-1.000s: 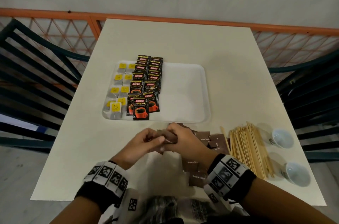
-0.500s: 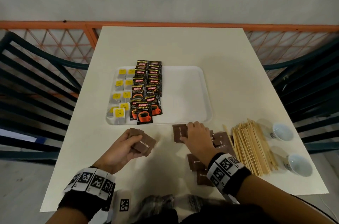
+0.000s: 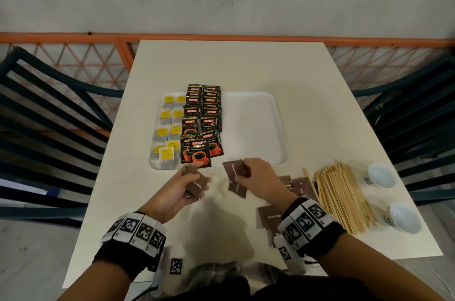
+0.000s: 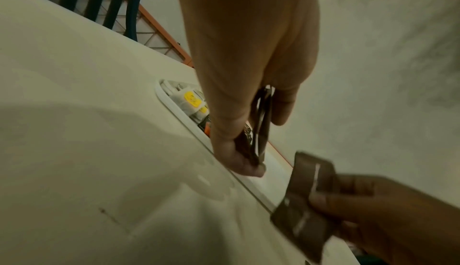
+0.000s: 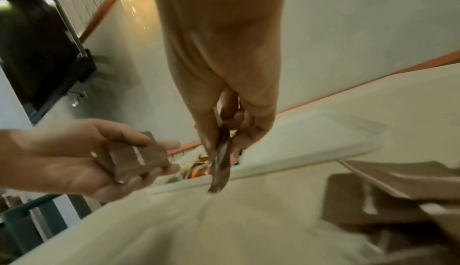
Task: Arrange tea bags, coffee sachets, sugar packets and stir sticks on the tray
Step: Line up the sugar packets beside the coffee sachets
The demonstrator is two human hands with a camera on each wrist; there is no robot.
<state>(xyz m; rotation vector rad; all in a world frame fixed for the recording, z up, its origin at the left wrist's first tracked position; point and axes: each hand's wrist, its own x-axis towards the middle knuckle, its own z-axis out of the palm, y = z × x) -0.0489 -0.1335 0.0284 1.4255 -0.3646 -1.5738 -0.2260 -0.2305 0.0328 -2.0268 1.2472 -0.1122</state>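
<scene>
I see the table [image 3: 307, 74] first: pale, square, with the white tray [image 3: 253, 125] lying across its middle. The right half of the tray is bare.

On the tray's left side the tea bags [image 3: 168, 133] lie in two columns, yellow tags up. Just beside them the coffee sachets [image 3: 200, 125] stand in two overlapping columns. I judge these two groups done.

The stir sticks [image 3: 341, 197] lie in a loose bundle on the table, right of the tray and well apart from it. None is on the tray. Two small white cups [image 3: 380, 175] sit just beyond the bundle.

The sugar packets [image 3: 269, 217], brown, lie scattered on the table near the right wrist; none is on the tray yet. I judge sugar to be the step in hand, with sticks to follow, so roughly half the work remains.

My left hand [image 3: 177, 192] holds a small stack of brown packets [image 3: 195, 183], thumb on top and fingers curled beneath, just before the tray's near edge. My right hand [image 3: 261, 181] pinches two or three packets [image 3: 235, 178] between thumb and fingertips, hanging edge-down over the table between the left hand and the loose pile. The exact count in either hand I cannot tell.
</scene>
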